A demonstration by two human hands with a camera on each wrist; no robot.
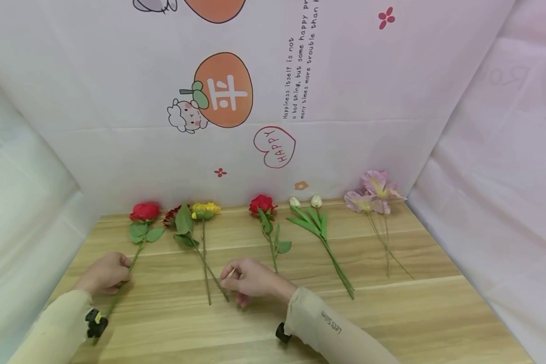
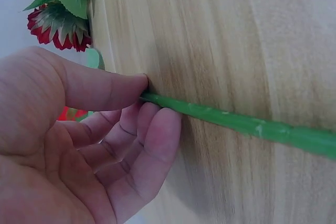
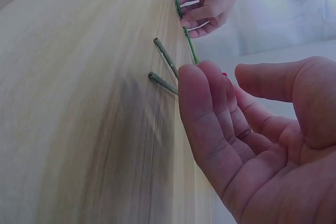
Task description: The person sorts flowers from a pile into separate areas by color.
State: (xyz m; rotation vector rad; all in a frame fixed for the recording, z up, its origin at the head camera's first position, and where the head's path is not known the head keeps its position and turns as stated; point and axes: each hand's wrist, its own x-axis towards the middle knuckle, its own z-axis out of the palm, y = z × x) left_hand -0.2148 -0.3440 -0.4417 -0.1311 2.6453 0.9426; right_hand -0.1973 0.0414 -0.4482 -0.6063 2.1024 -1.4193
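At the left of the head view, my left hand [image 1: 105, 273] pinches the green stem [image 2: 236, 121] of a red rose [image 1: 144, 212] between thumb and fingers. The rose lies with its bloom toward the back wall. My right hand [image 1: 250, 278] hovers with loosely bent fingers and nothing between them, as the right wrist view shows. Close by are the stem ends [image 3: 163, 80] of a yellow flower [image 1: 205, 210] and a dark red flower [image 1: 172, 217], whose stems cross. Part of the dark red flower is hidden behind a leaf.
Farther right lie another red rose [image 1: 262, 204], white tulips [image 1: 316, 201] and pink-purple flowers [image 1: 376, 191], all on the wooden table [image 1: 418, 323]. A printed white cloth [image 1: 346, 116] rises behind the table, with white cloth at both sides.
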